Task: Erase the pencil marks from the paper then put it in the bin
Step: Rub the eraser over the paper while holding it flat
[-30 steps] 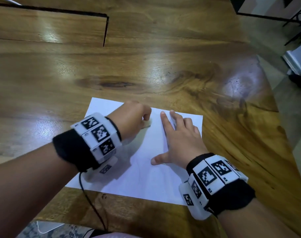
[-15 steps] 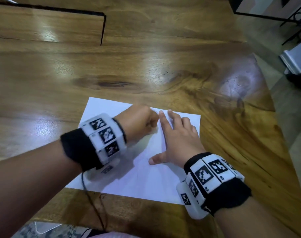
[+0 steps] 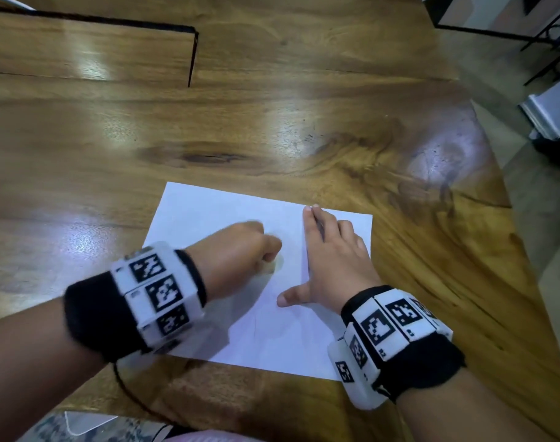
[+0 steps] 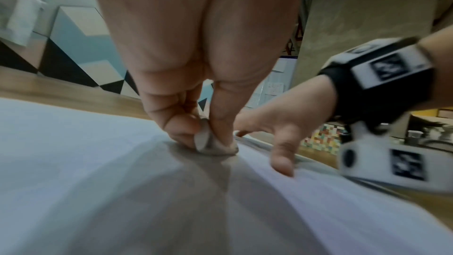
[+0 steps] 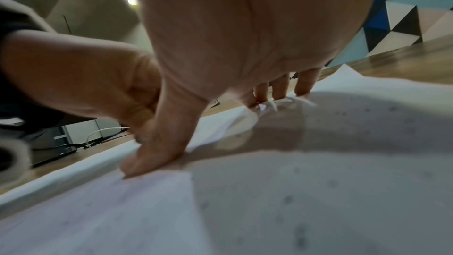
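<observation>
A white sheet of paper (image 3: 208, 215) lies flat on the wooden table (image 3: 272, 122). My left hand (image 3: 240, 253) pinches a small pale eraser (image 4: 210, 143) between thumb and fingers and presses it onto the paper near its middle. The eraser (image 3: 274, 266) barely shows under the fist in the head view. My right hand (image 3: 333, 260) lies flat with straight fingers on the right part of the sheet, thumb (image 5: 152, 154) spread out, holding the sheet down. Faint pencil marks show on the paper (image 5: 294, 210) near the right wrist. No bin is in view.
The table's right edge (image 3: 508, 237) runs diagonally down, with floor beyond. A dark cutout line (image 3: 192, 55) crosses the tabletop at the back left. A black cable (image 3: 128, 390) hangs from my left wrist over the near edge.
My left hand with the eraser has slid back toward me and left, away from the right hand's fingertips. The right hand has stayed pressed on the sheet.
</observation>
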Demonstrator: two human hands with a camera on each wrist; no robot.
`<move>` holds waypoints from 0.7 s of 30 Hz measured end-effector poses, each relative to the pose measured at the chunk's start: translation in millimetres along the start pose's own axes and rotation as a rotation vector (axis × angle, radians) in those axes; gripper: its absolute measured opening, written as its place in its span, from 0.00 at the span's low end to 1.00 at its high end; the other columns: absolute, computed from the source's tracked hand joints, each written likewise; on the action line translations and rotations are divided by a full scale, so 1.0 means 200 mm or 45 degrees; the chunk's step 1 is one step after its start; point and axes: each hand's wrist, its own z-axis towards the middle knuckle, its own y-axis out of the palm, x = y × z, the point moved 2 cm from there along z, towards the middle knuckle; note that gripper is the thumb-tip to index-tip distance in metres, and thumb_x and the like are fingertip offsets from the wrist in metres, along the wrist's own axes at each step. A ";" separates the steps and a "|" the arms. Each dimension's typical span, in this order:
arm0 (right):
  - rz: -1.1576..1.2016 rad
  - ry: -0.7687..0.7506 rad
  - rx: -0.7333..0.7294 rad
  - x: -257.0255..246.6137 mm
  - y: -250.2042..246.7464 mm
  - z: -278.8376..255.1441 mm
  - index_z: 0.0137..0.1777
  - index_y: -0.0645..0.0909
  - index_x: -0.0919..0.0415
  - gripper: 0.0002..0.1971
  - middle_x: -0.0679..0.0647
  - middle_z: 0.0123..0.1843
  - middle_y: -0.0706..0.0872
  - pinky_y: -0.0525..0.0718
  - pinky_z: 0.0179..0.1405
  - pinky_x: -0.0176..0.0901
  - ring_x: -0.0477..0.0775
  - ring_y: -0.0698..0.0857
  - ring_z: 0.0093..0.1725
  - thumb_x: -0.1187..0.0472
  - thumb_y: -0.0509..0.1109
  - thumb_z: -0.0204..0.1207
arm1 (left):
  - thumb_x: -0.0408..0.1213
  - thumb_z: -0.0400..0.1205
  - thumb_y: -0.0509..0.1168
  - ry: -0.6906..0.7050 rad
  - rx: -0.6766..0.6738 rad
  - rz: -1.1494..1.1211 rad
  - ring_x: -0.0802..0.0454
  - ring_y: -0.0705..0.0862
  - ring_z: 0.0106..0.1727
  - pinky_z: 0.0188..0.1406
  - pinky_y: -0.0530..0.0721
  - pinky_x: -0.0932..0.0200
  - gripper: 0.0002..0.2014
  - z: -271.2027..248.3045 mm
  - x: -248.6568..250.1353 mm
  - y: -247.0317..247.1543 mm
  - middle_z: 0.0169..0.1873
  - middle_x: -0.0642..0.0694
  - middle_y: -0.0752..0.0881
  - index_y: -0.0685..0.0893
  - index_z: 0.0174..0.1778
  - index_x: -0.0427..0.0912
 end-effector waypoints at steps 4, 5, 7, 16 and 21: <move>0.020 -0.019 -0.009 0.01 -0.01 0.00 0.84 0.33 0.56 0.70 0.45 0.84 0.37 0.49 0.78 0.43 0.51 0.45 0.80 0.33 0.80 0.55 | 0.29 0.74 0.59 -0.010 -0.007 -0.015 0.44 0.75 0.38 0.38 0.72 0.55 0.04 -0.08 0.01 0.03 0.38 0.46 0.72 0.77 0.39 0.41; 0.032 -0.026 -0.028 0.02 -0.01 0.00 0.84 0.33 0.56 0.70 0.45 0.84 0.36 0.50 0.78 0.43 0.51 0.45 0.81 0.36 0.81 0.56 | 0.29 0.74 0.59 -0.017 0.004 -0.001 0.44 0.75 0.39 0.39 0.73 0.54 0.04 -0.08 0.01 0.04 0.39 0.45 0.73 0.77 0.39 0.41; 0.051 -0.046 -0.070 0.04 -0.02 -0.01 0.84 0.34 0.57 0.71 0.44 0.84 0.34 0.51 0.78 0.41 0.49 0.43 0.81 0.41 0.84 0.56 | 0.30 0.74 0.61 -0.038 0.013 -0.035 0.44 0.76 0.39 0.38 0.72 0.55 0.03 -0.08 0.01 0.03 0.38 0.45 0.75 0.79 0.39 0.40; 0.004 -0.052 -0.091 0.05 -0.03 -0.01 0.84 0.34 0.61 0.70 0.46 0.84 0.33 0.52 0.79 0.41 0.51 0.45 0.82 0.43 0.84 0.56 | 0.34 0.74 0.66 -0.133 0.046 0.037 0.46 0.80 0.44 0.33 0.64 0.62 0.08 0.30 0.08 -0.14 0.41 0.45 0.86 0.85 0.48 0.41; 0.010 -0.048 -0.090 0.05 -0.03 -0.01 0.84 0.34 0.59 0.70 0.45 0.84 0.32 0.52 0.79 0.42 0.51 0.45 0.82 0.42 0.84 0.56 | 0.31 0.75 0.63 0.007 0.081 -0.022 0.48 0.72 0.39 0.31 0.57 0.62 0.06 0.20 0.09 -0.06 0.31 0.48 0.73 0.77 0.33 0.44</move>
